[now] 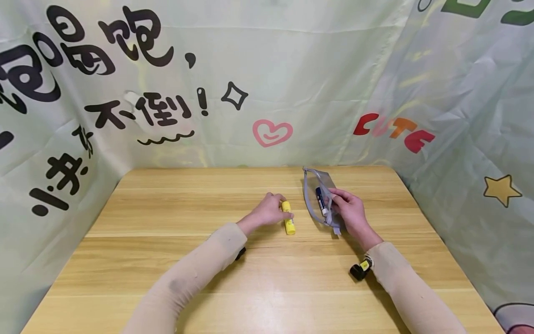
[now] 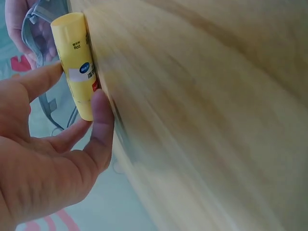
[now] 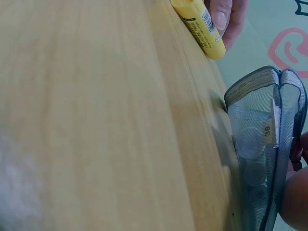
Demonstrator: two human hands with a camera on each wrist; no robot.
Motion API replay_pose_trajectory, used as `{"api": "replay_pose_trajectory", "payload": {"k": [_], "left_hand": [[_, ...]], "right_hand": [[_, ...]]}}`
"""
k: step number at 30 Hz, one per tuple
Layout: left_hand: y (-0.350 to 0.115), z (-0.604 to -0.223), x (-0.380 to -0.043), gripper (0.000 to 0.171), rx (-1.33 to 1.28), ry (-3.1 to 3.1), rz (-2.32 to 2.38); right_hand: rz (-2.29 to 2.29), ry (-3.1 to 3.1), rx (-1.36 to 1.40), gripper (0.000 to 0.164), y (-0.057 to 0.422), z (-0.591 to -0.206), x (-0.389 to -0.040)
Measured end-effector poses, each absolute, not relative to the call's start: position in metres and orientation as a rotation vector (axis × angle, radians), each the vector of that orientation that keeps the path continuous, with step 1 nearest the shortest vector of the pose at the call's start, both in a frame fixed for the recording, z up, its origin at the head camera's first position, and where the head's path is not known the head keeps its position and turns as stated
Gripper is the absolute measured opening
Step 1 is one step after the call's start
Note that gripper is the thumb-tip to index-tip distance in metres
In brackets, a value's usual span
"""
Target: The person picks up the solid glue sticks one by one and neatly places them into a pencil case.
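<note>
A yellow glue stick (image 1: 289, 224) is held by my left hand (image 1: 268, 209) between thumb and fingers, low over the table. In the left wrist view the glue stick (image 2: 76, 57) shows its printed label, with fingertips on both sides. My right hand (image 1: 350, 211) pinches the near side of a grey mesh zipper pouch (image 1: 326, 176), whose mouth gapes toward the left. Inside lies a dark blue and white stick-shaped item (image 1: 321, 200). The right wrist view shows the pouch (image 3: 248, 115) from its side, with round shapes behind the mesh.
Both hands work over a wooden table (image 1: 187, 204). A pale printed cloth (image 1: 325, 83) hangs behind it and along the sides. Black wrist cameras, one seen at the right cuff (image 1: 359, 270), sit close above the tabletop.
</note>
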State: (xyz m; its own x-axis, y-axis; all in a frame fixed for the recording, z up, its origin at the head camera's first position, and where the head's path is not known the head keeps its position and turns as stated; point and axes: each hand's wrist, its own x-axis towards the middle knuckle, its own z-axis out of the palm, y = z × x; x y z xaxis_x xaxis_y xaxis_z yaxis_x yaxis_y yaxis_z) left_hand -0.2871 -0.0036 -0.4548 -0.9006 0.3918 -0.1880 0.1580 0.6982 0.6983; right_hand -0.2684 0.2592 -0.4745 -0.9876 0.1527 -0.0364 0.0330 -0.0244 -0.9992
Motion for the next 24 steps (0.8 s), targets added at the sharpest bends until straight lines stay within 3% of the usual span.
{"api": "replay_pose_trajectory", "payload": {"k": [24], "left_hand": [[-0.0066,-0.4578,-0.2875,0.064,0.357,2.326,1.453]], "right_hand": [[2.183,-2.127,-0.212,0.039,0.2584,-0.4755,-0.2697]]}}
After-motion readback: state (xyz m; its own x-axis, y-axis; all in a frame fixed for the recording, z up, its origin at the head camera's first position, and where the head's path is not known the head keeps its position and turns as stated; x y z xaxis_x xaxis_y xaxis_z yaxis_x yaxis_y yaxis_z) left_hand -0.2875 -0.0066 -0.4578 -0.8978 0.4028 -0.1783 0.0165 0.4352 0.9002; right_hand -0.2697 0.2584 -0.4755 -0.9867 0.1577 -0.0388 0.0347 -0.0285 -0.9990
